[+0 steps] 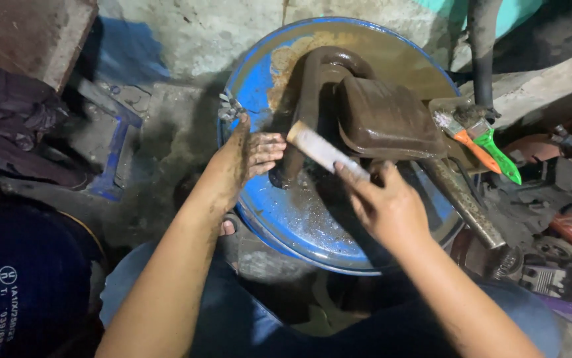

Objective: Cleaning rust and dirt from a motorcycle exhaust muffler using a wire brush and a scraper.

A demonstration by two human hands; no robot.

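The right hand (385, 205) has its fingers clamped on a pale handle (326, 151) — a tool shaft angled toward 10 o'clock, its working end hidden against the bent metal pipe (312, 99). The left hand (243, 159) rests at 9 o'clock of the blue drum lid (299, 219), fingers loosely together and pressing the pipe's lower leg; it grips nothing.

The pipe and its attached rusty box-shaped body (389, 119) lie across the lid, centre to 1 o'clock, coated in brown grime. Two paintbrushes (481, 142), one orange-handled and one green-handled, sit at 3 o'clock on the rim; a steel hammer shaft (468, 202) slopes off toward 4 o'clock.

Risks, as judged: the lid is wet and slick, so the pipe could skid under tool pressure — the left fingers lie close to the tool's line. The brushes and hammer overhang the rim and could be knocked to the floor.
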